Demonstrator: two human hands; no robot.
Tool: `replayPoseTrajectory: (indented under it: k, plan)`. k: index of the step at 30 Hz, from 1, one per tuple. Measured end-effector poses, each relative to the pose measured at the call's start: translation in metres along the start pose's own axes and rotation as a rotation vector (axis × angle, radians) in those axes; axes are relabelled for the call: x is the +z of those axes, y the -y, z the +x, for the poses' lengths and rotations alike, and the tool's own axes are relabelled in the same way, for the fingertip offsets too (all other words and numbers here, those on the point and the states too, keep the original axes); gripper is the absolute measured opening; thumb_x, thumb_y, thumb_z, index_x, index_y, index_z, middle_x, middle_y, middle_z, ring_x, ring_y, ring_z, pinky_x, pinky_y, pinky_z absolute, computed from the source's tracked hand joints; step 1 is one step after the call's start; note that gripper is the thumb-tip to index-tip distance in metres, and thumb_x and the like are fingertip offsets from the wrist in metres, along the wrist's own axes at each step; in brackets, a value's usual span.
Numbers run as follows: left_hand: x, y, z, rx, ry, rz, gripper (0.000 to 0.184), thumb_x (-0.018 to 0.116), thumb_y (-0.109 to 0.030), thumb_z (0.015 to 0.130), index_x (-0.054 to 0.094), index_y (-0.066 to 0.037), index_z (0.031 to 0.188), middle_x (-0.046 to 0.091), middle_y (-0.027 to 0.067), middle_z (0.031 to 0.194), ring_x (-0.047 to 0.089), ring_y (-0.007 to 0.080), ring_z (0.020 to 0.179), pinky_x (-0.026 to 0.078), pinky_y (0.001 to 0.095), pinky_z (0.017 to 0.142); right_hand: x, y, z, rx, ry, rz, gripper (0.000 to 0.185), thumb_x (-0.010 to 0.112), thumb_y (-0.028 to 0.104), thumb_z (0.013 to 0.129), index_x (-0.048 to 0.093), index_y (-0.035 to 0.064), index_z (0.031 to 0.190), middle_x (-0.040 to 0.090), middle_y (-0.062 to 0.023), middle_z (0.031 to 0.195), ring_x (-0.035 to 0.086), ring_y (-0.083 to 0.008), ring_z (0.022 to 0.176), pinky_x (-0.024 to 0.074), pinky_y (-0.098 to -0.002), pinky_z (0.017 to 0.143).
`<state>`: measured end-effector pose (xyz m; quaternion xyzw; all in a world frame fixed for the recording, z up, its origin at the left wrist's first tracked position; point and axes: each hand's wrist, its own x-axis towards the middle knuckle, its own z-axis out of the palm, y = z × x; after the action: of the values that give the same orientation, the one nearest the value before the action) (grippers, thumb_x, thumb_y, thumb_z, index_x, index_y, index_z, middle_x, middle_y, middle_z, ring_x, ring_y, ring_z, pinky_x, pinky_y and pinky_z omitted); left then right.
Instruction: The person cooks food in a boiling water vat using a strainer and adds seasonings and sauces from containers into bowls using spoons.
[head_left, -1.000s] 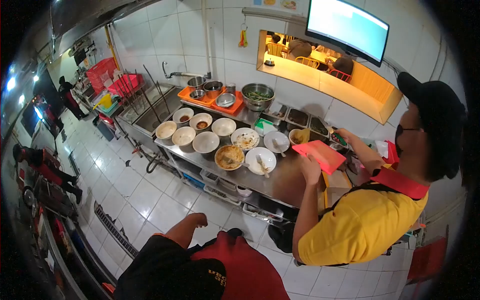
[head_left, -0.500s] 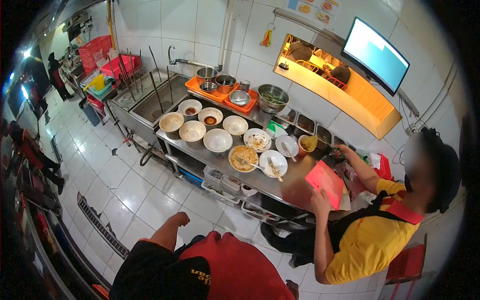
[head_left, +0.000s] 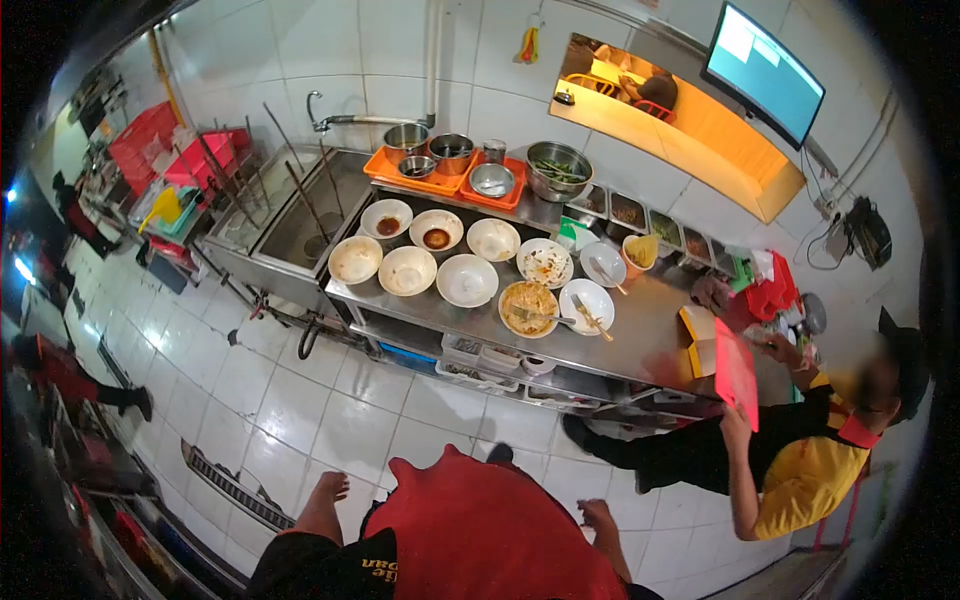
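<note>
My left hand (head_left: 332,487) hangs over the tiled floor, its fingers loosely bent and apart, holding nothing. On the other side of my red apron (head_left: 470,530), my right hand (head_left: 597,514) hangs low with loosely bent fingers and nothing visible in it. Neither hand touches the steel counter (head_left: 640,345) in front of me. Several used white bowls stand there, among them a bowl with brown sauce (head_left: 436,232). A food-smeared plate (head_left: 528,309) holds a fork, and cutlery lies on a white plate (head_left: 587,308) beside it.
At the right, a co-worker in a yellow shirt (head_left: 815,490) holds a pink-red board (head_left: 735,375) near a yellow box (head_left: 697,335). Orange trays (head_left: 425,182) with metal pots stand behind the bowls, left of a pot of greens (head_left: 557,170). A sink (head_left: 300,220) adjoins the counter. A floor drain (head_left: 235,487) lies left.
My view has shifted, and the counter appears closer. My right hand has come more fully into view. The co-worker and the pink-red board have moved right, and the yellow box now shows.
</note>
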<state>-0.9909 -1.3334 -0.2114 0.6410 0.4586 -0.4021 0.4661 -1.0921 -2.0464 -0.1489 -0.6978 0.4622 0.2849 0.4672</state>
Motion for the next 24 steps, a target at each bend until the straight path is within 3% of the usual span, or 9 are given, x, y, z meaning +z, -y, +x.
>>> replayPoseTrajectory:
  k: [2,3,5,9,11,15,17,21,24]
  plan:
    - [-0.001,-0.035,0.021,0.236,0.029,-0.478,0.017,0.058,-0.026,0.088,0.062,-0.012,0.099,0.062,0.0048,0.082,0.060,0.0196,0.073,0.049,0.0408,0.064,0.007,0.019,0.013,-0.225,0.008,-0.194,0.032,0.068,0.029,0.081,0.062,-0.0018,0.081,0.058,-0.0123,0.066,0.058,-0.0246,0.054,0.0512,-0.0398,0.051]
    - [0.006,-0.065,0.013,0.352,-0.013,-0.426,0.017,0.057,-0.025,0.088,0.061,-0.011,0.098,0.060,0.0035,0.079,0.057,0.0179,0.071,0.047,0.0365,0.061,0.010,0.038,0.016,-0.404,0.024,-0.313,0.034,0.068,0.030,0.080,0.061,-0.0029,0.074,0.057,-0.0142,0.062,0.058,-0.0268,0.050,0.0489,-0.0405,0.049]
    - [0.034,-0.151,-0.012,0.631,-0.032,-0.355,0.016,0.059,-0.022,0.088,0.060,-0.008,0.096,0.057,0.0024,0.077,0.052,0.0137,0.066,0.044,0.0286,0.056,0.020,0.106,-0.020,-0.323,-0.068,-0.282,0.038,0.066,0.033,0.081,0.061,-0.0043,0.076,0.061,-0.0213,0.071,0.064,-0.0342,0.065,0.0500,-0.0418,0.059]
    - [0.091,-0.296,-0.060,1.204,-0.127,0.136,0.022,0.063,-0.015,0.088,0.060,-0.005,0.107,0.065,0.0098,0.095,0.061,0.0187,0.088,0.050,0.0324,0.080,0.038,0.212,-0.023,-0.643,-0.089,-0.360,0.037,0.066,0.034,0.082,0.062,-0.0028,0.081,0.064,-0.0219,0.078,0.062,-0.0357,0.075,0.0487,-0.0415,0.069]
    - [0.106,-0.365,-0.134,1.240,-0.094,0.197,0.026,0.064,-0.015,0.088,0.058,-0.005,0.111,0.065,0.0100,0.099,0.062,0.0216,0.092,0.050,0.0330,0.082,0.045,0.273,-0.029,-0.749,-0.030,-0.207,0.030,0.067,0.028,0.084,0.061,-0.0013,0.083,0.062,-0.0155,0.073,0.060,-0.0249,0.068,0.0479,-0.0364,0.065]
    - [0.106,-0.497,-0.204,0.925,0.385,-0.559,0.034,0.058,-0.026,0.094,0.051,-0.004,0.118,0.061,0.0093,0.110,0.060,0.0218,0.102,0.048,0.0336,0.088,0.040,0.400,-0.047,-0.881,0.068,-0.081,0.021,0.068,0.019,0.085,0.060,0.0000,0.084,0.059,-0.0080,0.069,0.054,-0.0139,0.064,0.0460,-0.0302,0.061]
    - [0.076,-0.561,-0.183,0.935,0.620,-0.749,0.037,0.054,-0.032,0.096,0.049,-0.004,0.121,0.059,0.0104,0.116,0.057,0.0206,0.108,0.046,0.0336,0.093,0.039,0.445,-0.047,-0.927,0.121,0.009,0.018,0.067,0.016,0.086,0.058,0.0005,0.085,0.058,-0.0043,0.069,0.052,-0.0098,0.064,0.0448,-0.0272,0.060]
    - [0.057,-0.682,-0.219,1.110,0.049,-0.461,0.051,0.058,-0.036,0.092,0.044,-0.007,0.131,0.057,0.0094,0.120,0.055,0.0230,0.110,0.041,0.0393,0.099,0.030,0.514,-0.044,-0.827,0.147,0.007,0.018,0.067,0.016,0.087,0.058,0.0004,0.086,0.059,-0.0050,0.071,0.053,-0.0101,0.065,0.0455,-0.0273,0.061]
    - [0.030,-0.762,-0.171,1.111,0.099,-0.600,0.055,0.060,-0.035,0.091,0.042,-0.007,0.135,0.056,0.0091,0.122,0.054,0.0243,0.112,0.040,0.0388,0.099,0.026,0.534,-0.036,-0.873,0.117,-0.052,0.018,0.067,0.016,0.087,0.057,0.0000,0.086,0.059,-0.0056,0.071,0.054,-0.0101,0.065,0.0459,-0.0281,0.061]
